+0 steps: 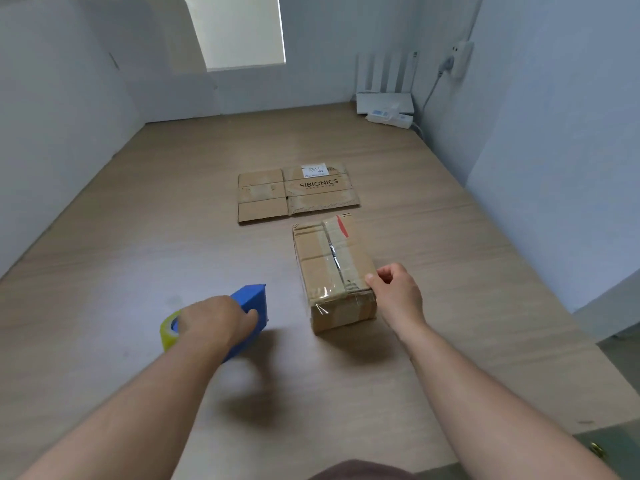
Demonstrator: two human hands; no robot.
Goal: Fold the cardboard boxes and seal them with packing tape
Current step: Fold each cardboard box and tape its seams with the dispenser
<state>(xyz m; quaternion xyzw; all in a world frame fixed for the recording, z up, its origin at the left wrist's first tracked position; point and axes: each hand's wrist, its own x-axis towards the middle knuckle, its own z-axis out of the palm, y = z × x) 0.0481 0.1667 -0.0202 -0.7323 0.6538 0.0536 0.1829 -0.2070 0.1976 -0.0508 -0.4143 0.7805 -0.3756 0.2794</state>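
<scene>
The left grip (214, 320) is closed around a blue tape dispenser (252, 304), fingers wrapped over its body, with the yellowish roll of packing tape (168, 329) showing at the end nearest the person. The dispenser sits low over the desk (138, 237), well left of the folded cardboard box (322, 268). That box stands closed on the desk at centre right, with clear tape running along its top seam and down over its near end. The right grip (398, 292) is at the box's near right corner, fingers curled and thumb tip against the top edge. I cannot tell whether it pinches anything there. Just beyond the box, a flattened cardboard box (270, 195) printed SIBIONICS lies flat on the desk, a white label (314, 169) at its far edge. A white router (384, 98) and power strip (389, 117) sit in the far right corner.
</scene>
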